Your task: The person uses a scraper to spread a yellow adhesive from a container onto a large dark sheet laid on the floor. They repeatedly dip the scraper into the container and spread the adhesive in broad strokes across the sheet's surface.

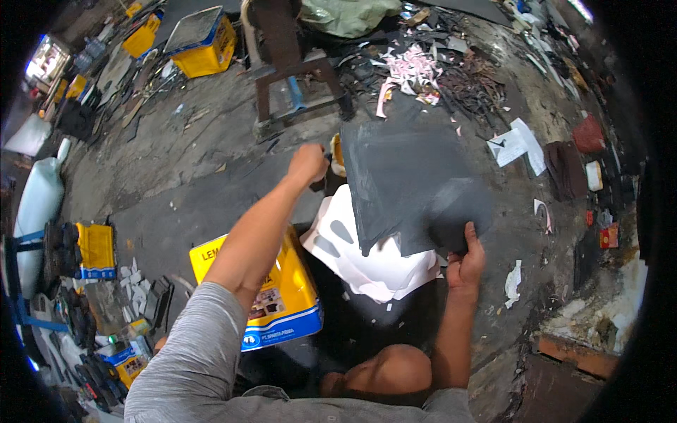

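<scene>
Right hand (465,264) gripping dark sheet (409,183), left hand (308,163) fisted at its edge

Dim, flat indoor light; brightest patch at glowing opening (46,60) far upper left. Soft shadows only. Dark sheet (409,187) smeared by motion blur. Strong fisheye bending, black vignette at corners, edge detail soft and murky.

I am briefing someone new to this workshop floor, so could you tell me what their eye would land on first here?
Probably the large dark sheet at centre, gripped at its lower corner by the right hand above a white cut-out sheet. Next, the bright yellow tin beside the person's left arm, whose left hand is fisted around something dark. Pink and white scraps litter the floor beyond.
</scene>
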### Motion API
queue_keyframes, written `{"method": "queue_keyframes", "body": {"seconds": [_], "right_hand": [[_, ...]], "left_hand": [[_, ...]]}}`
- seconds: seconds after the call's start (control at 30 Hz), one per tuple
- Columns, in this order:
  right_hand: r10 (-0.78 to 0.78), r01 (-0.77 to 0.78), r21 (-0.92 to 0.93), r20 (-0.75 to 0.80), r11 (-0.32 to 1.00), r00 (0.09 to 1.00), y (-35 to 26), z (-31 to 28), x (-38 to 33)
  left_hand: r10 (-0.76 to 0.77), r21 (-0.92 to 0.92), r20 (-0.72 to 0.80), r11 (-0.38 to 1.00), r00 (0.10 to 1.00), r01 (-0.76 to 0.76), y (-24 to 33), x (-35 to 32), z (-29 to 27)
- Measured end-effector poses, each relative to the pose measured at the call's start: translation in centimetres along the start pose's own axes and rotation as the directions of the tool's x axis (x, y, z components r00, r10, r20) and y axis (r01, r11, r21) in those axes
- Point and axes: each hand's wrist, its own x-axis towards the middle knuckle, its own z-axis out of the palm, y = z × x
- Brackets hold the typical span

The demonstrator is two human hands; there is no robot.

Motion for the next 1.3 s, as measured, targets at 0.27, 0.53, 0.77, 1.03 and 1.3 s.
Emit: {"method": "queue_keyframes", "body": {"seconds": [0.27,0.53,0.77,1.03,1.3], "right_hand": [[0.217,-0.105,-0.243,0.503,0.964,0.837,1.4,8.3,-3.8],[0.171,-0.132,-0.110,0.542,0.985,0.823,3.7,11.4,-0.3],[-0.480,0.352,-0.850,0.138,0.391,0.866,5.9,12.1,12.6],[-0.086,0.402,-0.860,0.447,-0.314,0.890,11.9,11.6,23.6],[0.031,0.486,-0.859,0.488,-0.160,0.872,13.1,11.5,24.5]], "left_hand": [[-0.273,-0.410,-0.676,0.911,0.685,-0.041,-9.6,-13.1,-22.4],[-0.362,-0.766,-0.212,0.638,0.908,0.076,-8.1,-30.0,-17.2],[-0.190,0.033,-0.372,0.976,0.909,0.217,-5.7,-33.3,-9.7],[-0.367,-0.302,-0.183,0.904,0.912,0.303,-8.4,-31.7,-9.5],[-0.395,-0.324,-0.125,0.883,0.910,0.339,-9.2,-30.8,-10.0]]}}
